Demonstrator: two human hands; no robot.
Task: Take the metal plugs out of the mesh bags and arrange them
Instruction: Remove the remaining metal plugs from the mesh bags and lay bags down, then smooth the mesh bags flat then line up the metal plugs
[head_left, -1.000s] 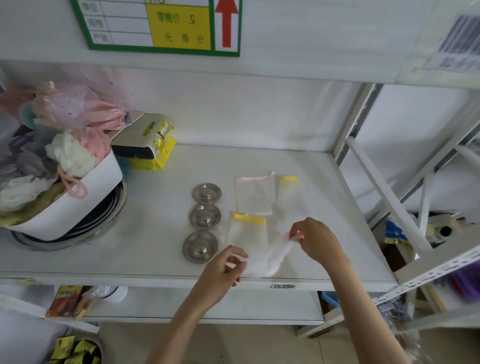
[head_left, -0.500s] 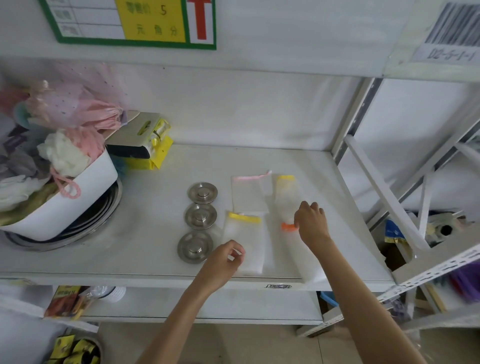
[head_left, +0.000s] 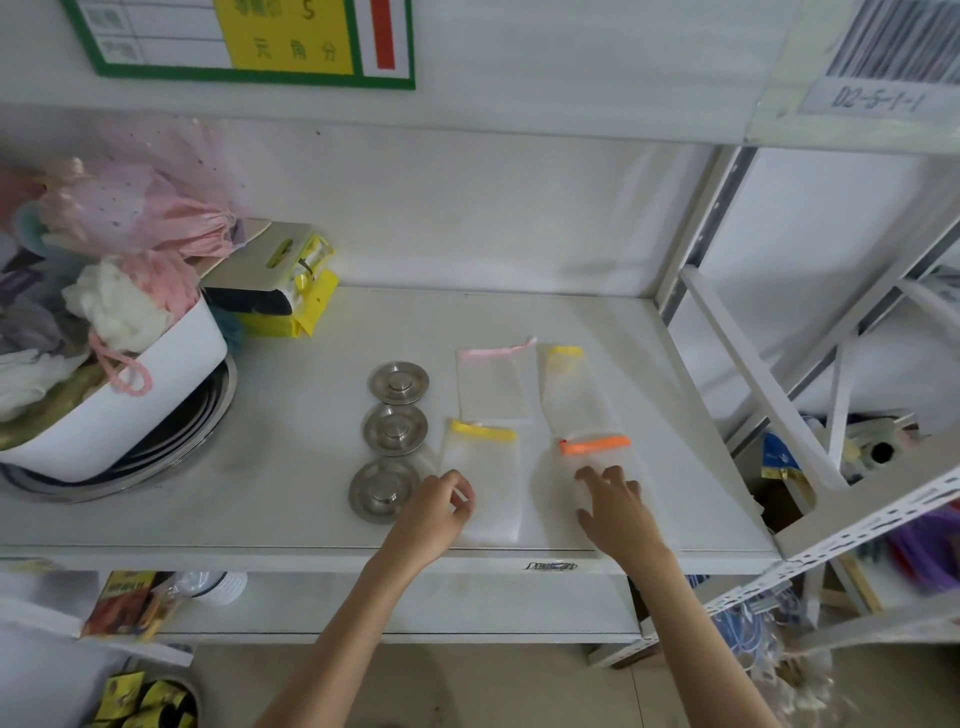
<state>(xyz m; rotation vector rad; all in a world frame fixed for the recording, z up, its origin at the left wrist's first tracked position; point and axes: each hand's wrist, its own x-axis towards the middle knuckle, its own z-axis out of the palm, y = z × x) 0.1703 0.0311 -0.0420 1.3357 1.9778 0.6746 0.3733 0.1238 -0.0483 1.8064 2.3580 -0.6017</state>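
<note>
Four mesh bags lie flat on the shelf (head_left: 260, 519), all looking empty. My right hand (head_left: 618, 512) rests spread and open on the orange-trimmed bag (head_left: 597, 457), holding nothing. My left hand (head_left: 434, 514) has its fingers curled loosely at the near yellow-trimmed bag's (head_left: 483, 467) left edge; whether it pinches the mesh I cannot tell. Just left, three metal plugs (head_left: 392, 431) stand in a column, knobs up. Beyond: pink-trimmed bag (head_left: 491, 384) and far yellow-trimmed bag (head_left: 569, 389). Judgement: smooth each bag flat, square the edges, avoid nudging the plugs.
</note>
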